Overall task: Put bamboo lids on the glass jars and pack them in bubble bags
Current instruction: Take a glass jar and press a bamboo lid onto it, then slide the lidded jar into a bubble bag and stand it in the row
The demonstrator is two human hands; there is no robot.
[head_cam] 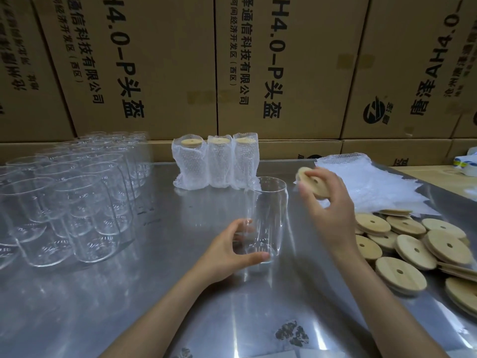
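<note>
Stacked cartons stand behind the steel table (160, 293). At centre the left hand (232, 250) grips the open glass jar (267, 215) low – the right hand (326, 202), at 2 o'clock, pinches a bamboo lid (313, 183). A tilted lid could jam on the rim, or tip the smooth jar.

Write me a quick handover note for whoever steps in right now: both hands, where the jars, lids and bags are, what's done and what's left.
Left hand grips the open glass jar, upright on the steel table.
Right hand holds a bamboo lid in its fingers, above and right of the jar's mouth; not on yet.
Done: three packed jars stand lidded in bubble bags at the back.
Left: lid and bag this jar, then the empty jars at left.
Loose lids lie at right; bubble bags behind them.
</note>
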